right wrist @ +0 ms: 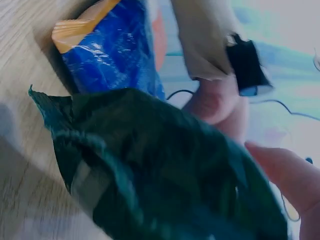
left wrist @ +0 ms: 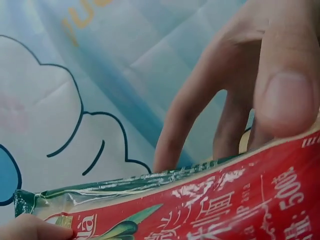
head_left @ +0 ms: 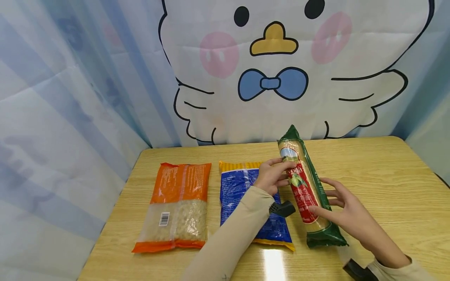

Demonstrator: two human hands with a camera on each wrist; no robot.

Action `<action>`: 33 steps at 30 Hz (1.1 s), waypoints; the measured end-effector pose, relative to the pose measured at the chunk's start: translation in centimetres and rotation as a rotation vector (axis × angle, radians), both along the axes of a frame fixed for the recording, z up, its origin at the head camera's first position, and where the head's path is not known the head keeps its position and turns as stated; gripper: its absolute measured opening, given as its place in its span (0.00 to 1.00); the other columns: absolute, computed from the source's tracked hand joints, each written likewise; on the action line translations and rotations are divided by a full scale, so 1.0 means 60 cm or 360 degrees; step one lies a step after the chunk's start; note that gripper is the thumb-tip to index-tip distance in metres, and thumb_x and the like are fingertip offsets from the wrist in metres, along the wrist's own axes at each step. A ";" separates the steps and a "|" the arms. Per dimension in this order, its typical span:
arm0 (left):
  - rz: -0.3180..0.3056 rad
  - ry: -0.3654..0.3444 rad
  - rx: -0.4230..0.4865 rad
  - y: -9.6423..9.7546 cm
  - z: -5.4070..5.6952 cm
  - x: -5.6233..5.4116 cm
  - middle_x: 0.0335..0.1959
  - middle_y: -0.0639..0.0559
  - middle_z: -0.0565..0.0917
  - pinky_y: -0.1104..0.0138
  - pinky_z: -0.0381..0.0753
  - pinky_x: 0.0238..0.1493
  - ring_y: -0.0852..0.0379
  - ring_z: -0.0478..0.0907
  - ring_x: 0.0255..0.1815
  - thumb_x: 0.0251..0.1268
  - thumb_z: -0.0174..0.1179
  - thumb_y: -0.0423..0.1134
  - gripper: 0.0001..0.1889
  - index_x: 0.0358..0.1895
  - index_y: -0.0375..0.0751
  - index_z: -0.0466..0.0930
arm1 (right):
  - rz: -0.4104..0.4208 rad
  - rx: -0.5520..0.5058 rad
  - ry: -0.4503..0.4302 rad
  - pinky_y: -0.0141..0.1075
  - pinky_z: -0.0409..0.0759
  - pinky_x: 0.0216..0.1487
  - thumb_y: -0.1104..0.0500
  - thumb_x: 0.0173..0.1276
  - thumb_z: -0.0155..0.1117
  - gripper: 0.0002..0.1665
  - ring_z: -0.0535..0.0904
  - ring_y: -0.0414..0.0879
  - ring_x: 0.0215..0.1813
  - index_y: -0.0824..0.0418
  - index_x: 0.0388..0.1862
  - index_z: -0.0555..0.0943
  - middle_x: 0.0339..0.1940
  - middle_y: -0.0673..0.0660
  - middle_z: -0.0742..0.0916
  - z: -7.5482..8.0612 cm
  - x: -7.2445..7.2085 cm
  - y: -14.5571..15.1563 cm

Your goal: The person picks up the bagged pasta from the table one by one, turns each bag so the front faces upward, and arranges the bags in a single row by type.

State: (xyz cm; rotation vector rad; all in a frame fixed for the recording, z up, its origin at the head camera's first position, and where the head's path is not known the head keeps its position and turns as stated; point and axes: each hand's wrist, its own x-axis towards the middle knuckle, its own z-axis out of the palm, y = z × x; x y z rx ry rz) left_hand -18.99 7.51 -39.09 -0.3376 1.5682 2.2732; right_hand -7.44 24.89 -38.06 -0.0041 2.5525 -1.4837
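A long pack of dried noodles (head_left: 305,191), with green ends and a red label showing olives, is tilted between the two hands over the right half of the table. Its upper left side is pinched by the left hand (head_left: 272,175), whose thumb lies on the front. The right hand (head_left: 346,208) holds the lower part, thumb across the front and fingers along the right edge. In the right wrist view the green end of the noodle pack (right wrist: 150,160) fills the foreground. Behind the left forearm lies a blue bag (head_left: 232,195) with yellow ends, partly covered by the sleeve.
An orange and clear bag (head_left: 181,203) with pale contents and a barcode lies at the left of the wooden table (head_left: 386,175). Behind the table hangs a curtain (head_left: 225,113) with a cartoon figure. Black wrist cameras sit on both sleeves.
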 end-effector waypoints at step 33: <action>-0.0385 0.0154 0.0024 -0.032 0.003 -0.010 0.47 0.45 0.87 0.54 0.86 0.48 0.46 0.86 0.49 0.62 0.70 0.40 0.22 0.60 0.44 0.78 | -0.0019 -0.0833 -0.0122 0.38 0.86 0.48 0.66 0.72 0.61 0.45 0.83 0.41 0.52 0.52 0.77 0.46 0.57 0.47 0.77 -0.023 -0.007 0.033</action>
